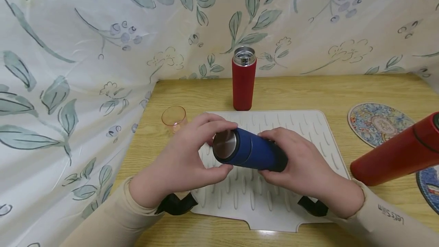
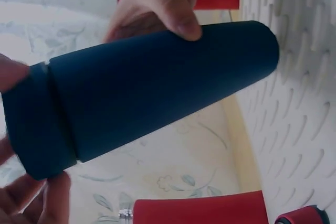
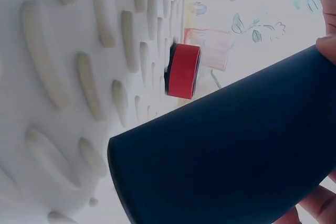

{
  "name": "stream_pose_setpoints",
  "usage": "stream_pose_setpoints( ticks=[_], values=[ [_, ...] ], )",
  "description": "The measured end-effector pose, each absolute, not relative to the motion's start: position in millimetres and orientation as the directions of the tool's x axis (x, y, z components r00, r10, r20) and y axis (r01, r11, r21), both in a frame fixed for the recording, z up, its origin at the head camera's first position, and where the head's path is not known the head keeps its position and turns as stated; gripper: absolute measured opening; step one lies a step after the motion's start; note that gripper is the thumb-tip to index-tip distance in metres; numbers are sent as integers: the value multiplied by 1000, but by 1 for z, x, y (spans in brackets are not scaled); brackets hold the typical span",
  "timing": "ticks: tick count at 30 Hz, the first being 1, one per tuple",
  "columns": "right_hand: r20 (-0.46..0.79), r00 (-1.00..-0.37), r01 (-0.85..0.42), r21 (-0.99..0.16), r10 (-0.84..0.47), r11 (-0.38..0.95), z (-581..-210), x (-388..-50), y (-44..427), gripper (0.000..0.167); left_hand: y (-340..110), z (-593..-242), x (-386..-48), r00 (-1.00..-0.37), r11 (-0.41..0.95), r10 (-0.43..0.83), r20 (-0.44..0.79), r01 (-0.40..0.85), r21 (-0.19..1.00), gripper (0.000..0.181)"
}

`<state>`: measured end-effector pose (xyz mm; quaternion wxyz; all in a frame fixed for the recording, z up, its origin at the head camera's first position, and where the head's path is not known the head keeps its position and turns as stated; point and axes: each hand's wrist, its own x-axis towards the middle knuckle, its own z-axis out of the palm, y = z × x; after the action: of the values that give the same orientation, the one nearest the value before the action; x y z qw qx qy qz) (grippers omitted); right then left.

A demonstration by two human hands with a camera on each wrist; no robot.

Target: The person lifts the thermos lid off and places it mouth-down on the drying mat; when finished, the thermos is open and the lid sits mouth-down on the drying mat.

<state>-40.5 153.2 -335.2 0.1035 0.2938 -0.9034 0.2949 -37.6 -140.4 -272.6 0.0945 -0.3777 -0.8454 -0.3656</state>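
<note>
A blue bottle (image 1: 262, 149) with a shiny metal disc on its lid end is held tilted above the white ridged mat (image 1: 274, 209). My left hand (image 1: 186, 155) grips the lid end between thumb and fingers. Around the lower body curls my right hand (image 1: 302, 159). In the left wrist view, a narrow seam separates the lid from the body of the bottle (image 2: 157, 87). The right wrist view shows the dark body (image 3: 226, 150) close up, with fingertips at the right edge.
An uncapped red bottle (image 1: 243, 85) stands behind the mat. A red cap (image 3: 184, 71) lies on the mat, near an orange-tinted glass (image 1: 174, 119) at the left. Another red bottle (image 1: 398, 153) and patterned round coasters (image 1: 377, 123) are at the right.
</note>
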Motion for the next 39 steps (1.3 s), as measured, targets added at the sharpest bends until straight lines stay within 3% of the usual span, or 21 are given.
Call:
stream_pose_setpoints(
  ticks=[4,7,14,17,29,36,39],
  values=[
    [371,-800,-599,-463,-471,653,-334,-40,153,85,-140,-274,-37,-733,524,519,439,679,514,74],
    [380,-794,-607,-459,-474,649,-334,-41,153,83,-141,-274,-38,-726,516,533,435,686,513,80],
    [381,-792,-609,-448,-476,655,-336,-43,154,85,-148,-275,-40,-519,317,714,471,838,444,74],
    [374,-796,-604,-453,-475,656,-337,-42,155,85,-147,-278,-40,-496,308,718,488,855,417,73],
    [382,-787,-617,-451,-485,645,-339,-40,153,84,-146,-282,-38,-643,384,618,453,750,539,69],
    [379,-787,-616,-452,-487,645,-339,-39,152,84,-145,-286,-38,-765,558,498,407,643,525,73],
    [388,-781,-623,-442,-489,645,-339,-39,152,84,-148,-288,-39,-734,527,536,417,677,514,84]
  ],
)
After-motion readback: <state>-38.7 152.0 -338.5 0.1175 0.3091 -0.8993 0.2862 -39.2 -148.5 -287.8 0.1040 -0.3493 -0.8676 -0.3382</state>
